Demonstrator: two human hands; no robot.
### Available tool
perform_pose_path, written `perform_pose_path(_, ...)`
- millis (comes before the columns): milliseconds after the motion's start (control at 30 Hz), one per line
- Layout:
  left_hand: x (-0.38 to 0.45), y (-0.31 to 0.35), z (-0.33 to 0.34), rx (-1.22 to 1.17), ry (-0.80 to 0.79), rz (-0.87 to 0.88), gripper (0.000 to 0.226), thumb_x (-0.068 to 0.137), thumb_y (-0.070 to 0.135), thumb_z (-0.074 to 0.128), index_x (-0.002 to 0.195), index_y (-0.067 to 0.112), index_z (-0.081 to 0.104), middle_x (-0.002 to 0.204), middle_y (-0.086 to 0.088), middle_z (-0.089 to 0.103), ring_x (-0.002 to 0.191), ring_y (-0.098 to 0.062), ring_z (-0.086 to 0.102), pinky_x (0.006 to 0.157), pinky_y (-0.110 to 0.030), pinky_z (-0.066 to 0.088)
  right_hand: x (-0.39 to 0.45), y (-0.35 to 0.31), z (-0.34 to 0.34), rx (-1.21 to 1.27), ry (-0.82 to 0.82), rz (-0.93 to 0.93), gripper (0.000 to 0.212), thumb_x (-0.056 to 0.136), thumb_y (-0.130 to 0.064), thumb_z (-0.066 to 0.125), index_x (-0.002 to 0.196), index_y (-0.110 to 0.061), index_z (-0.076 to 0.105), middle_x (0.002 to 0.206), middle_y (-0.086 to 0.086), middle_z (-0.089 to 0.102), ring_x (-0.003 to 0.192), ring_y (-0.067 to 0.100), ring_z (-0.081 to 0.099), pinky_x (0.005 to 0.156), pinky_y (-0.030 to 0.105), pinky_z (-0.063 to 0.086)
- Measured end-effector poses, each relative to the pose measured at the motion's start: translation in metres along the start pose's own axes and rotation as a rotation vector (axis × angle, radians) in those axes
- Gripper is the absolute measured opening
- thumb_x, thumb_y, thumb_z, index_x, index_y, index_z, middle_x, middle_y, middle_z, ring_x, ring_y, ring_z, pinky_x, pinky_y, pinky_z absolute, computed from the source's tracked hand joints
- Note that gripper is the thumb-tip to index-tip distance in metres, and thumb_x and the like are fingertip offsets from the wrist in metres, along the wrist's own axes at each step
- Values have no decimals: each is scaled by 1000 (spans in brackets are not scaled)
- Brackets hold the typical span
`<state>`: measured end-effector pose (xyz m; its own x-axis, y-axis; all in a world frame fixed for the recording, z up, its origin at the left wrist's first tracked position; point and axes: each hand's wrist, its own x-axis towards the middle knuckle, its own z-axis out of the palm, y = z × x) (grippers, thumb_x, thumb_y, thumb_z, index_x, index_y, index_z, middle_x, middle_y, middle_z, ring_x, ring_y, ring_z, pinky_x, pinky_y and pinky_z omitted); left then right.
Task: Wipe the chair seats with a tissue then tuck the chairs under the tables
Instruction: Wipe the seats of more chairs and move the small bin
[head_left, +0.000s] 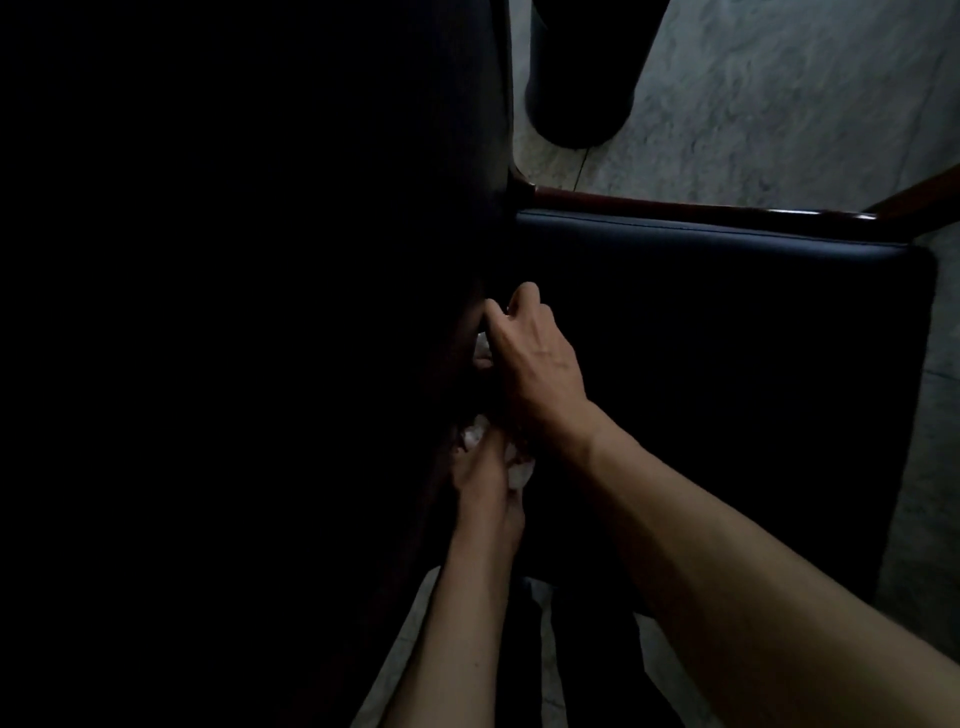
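Observation:
A chair with a dark padded seat (727, 389) and a reddish wooden frame (675, 205) fills the right half of the head view. My right hand (535, 364) is at the seat's left edge, fingers curled against a dark upright surface, with a white scrap of tissue (481, 349) showing under the fingertips. Just below it, my left hand (485, 493) is closed on crumpled white tissue (519, 474). Whether the two white bits are one tissue is hidden by the hands.
The whole left half is a black mass (260, 312) too dark to identify. Grey marbled floor (779, 104) lies beyond and to the right of the chair. A dark rounded shape (576, 78) stands on the floor at the top.

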<state>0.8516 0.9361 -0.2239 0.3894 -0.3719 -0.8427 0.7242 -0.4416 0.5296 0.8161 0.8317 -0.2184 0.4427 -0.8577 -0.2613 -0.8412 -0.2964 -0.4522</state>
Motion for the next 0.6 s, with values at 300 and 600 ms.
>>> perform_pose_path(300,2,2,1,-49,6,-44,22,93,14,62,72,17,54,57,3,49,45,-4,45,38,-15,33,-18,33,-2,91,62,10,25,88,-23,62,112,-20,55,101,4,49,87,21,51,63,36,48)
perform_pose_path(600,-13,8,18,-201,-101,-93,68,72,67,56,109,10,65,107,-13,68,92,-23,73,72,-37,59,-80,42,-28,741,274,398,7,91,-13,64,96,-17,67,87,-3,68,79,7,66,69,36,56)
